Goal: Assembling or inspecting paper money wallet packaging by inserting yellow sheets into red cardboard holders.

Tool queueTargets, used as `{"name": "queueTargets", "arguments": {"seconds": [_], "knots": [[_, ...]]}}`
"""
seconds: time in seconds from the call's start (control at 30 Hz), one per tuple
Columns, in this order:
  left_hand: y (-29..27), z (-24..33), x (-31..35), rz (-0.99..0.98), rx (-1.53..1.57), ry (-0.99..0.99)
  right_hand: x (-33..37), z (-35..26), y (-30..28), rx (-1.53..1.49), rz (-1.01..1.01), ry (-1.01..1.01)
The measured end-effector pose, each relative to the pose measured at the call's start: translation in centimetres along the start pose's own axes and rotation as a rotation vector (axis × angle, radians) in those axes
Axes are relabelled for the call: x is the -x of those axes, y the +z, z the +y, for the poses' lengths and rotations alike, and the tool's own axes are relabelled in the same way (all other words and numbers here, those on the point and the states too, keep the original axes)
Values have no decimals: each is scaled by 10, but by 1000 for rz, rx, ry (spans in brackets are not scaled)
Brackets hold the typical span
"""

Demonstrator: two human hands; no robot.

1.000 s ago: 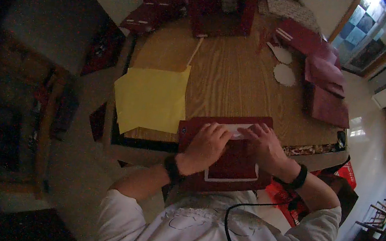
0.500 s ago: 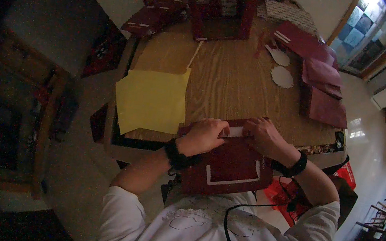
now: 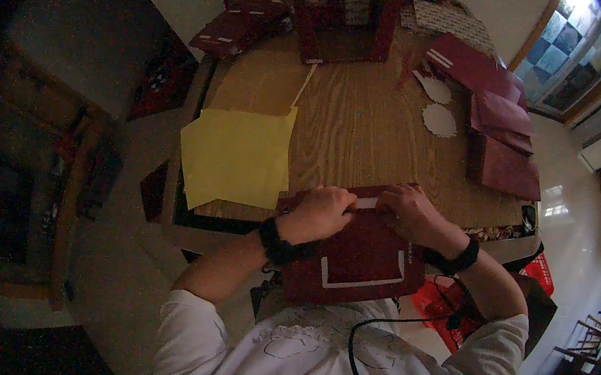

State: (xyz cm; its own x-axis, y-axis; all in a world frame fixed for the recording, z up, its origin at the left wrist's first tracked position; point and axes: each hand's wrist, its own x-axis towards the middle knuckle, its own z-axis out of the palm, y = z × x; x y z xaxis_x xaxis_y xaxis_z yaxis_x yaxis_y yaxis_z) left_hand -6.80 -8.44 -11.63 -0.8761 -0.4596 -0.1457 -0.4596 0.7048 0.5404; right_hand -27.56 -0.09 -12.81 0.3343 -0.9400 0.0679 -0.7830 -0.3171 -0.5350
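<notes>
A dark red card panel [image 3: 363,249] leans from the table's near edge toward my lap. White tape-like strips [image 3: 362,285] form a three-sided outline on its lower part, and a short white strip [image 3: 366,203] lies along its far edge. My left hand [image 3: 316,217] is closed on the panel at the left end of that short strip, thumb and fingertips together. At the strip's right end my right hand [image 3: 415,213] pinches the far edge with bent fingers. The fingers partly cover both ends of the strip.
Yellow paper sheets [image 3: 234,155] lie at the left of the wooden table [image 3: 343,126]. Folded dark red pieces [image 3: 504,165] lie at the right near white cutouts [image 3: 439,120]. A dark red open-fronted box [image 3: 345,42] stands at the back. A black cable [image 3: 354,339] crosses my shirt.
My right hand has shifted very slightly left along the far edge, its fingers curling closer. The left hand and the panel have barely moved.
</notes>
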Motion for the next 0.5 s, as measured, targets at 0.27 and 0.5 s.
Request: {"name": "queueTargets", "arguments": {"seconds": [0.27, 0.5], "knots": [[-3, 3, 1, -66, 56, -13, -2, -1, -5, -23, -14, -11], [7, 3, 1, -1, -105, 20, 2, 3, 4, -56, 6, 10]]}}
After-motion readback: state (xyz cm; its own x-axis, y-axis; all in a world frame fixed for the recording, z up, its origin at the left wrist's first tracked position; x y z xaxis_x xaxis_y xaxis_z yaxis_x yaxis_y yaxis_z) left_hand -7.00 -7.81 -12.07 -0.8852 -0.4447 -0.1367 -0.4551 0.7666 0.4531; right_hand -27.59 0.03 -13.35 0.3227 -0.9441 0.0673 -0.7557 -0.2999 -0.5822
